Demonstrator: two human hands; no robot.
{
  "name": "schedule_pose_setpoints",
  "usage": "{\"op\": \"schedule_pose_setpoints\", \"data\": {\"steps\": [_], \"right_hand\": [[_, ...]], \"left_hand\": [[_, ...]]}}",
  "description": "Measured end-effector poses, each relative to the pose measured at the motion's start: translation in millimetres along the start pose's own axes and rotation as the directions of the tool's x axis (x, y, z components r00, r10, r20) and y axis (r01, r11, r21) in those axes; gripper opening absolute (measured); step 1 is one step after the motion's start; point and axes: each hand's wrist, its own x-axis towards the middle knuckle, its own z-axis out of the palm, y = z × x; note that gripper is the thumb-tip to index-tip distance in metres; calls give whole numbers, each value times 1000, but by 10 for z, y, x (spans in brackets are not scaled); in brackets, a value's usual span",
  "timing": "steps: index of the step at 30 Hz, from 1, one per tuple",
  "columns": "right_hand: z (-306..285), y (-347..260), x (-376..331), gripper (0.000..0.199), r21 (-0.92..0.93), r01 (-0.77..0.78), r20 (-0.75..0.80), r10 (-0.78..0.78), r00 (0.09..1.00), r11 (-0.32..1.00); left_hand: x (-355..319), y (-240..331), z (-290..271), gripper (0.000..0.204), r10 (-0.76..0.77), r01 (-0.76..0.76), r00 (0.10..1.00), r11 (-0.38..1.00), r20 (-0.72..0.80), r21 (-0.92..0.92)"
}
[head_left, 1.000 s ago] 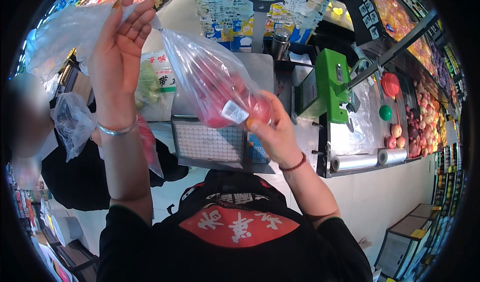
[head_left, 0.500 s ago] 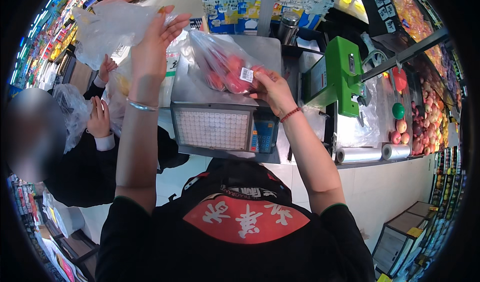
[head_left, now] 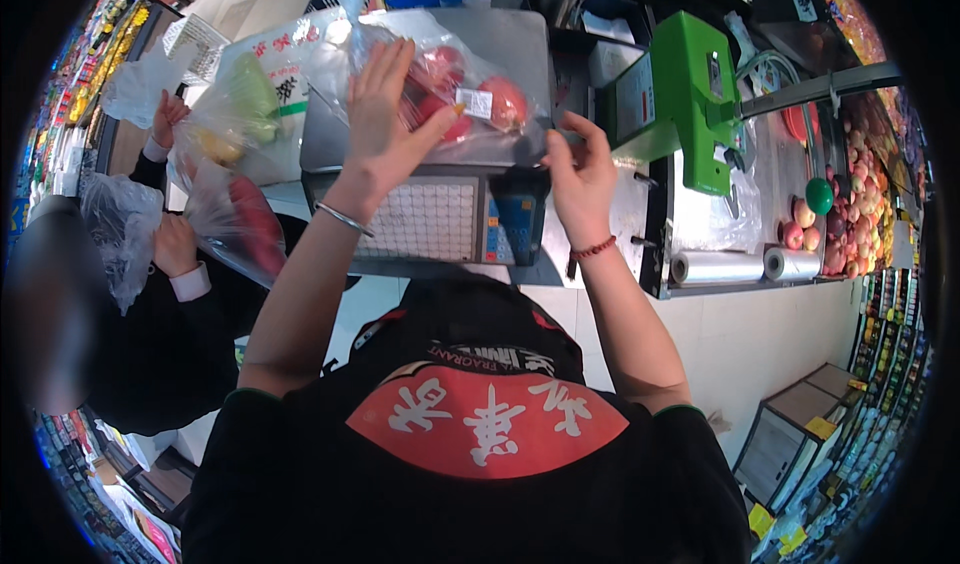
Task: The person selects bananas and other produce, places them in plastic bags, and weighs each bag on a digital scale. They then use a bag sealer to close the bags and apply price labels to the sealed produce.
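Note:
A clear plastic bag of round red fruit [head_left: 500,105] lies on the metal plate of a scale [head_left: 322,129], with a white label stuck on it. My left hand [head_left: 390,114] rests on the bag's left part, palm down with fingers stretched out. Part of the fruit is hidden beneath it. Just off the scale's right front corner, my right hand [head_left: 580,179] is lifted with thumb and fingers bent but apart. Nothing shows between them. The scale's white key panel [head_left: 420,222] and blue number pad [head_left: 512,229] face me.
At left, another person's hands [head_left: 178,246] hold clear bags, near a bag with a long red item [head_left: 255,226] and one of pale green produce [head_left: 250,99]. A green machine [head_left: 690,99] stands right of the scale; plastic bag rolls [head_left: 715,267] lie in front.
My left hand has come down from the raised bag top onto the fruit. My right hand has let go of the bag and moved right. The bag now lies flatter on the scale.

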Motion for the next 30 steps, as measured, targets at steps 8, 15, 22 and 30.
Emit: {"op": "schedule_pose_setpoints", "data": {"steps": [8,15,22,30], "right_hand": [[-447,893,-1072,48,-110,-472,175,485,857,875],[-278,816,-1161,60,-106,-474,238,485,841,874],[-198,717,-1084,65,-244,-441,163,484,859,864],[-180,686,-995,67,-295,-511,152,568,809,807]], "left_hand": [[-241,-104,115,61,101,-106,976,994,-191,-12],[-587,93,49,55,-10,3,985,999,-170,-40],[-764,162,-66,49,-81,67,986,993,-145,-97],[-872,170,-102,43,-123,103,982,985,-145,-141]]}}
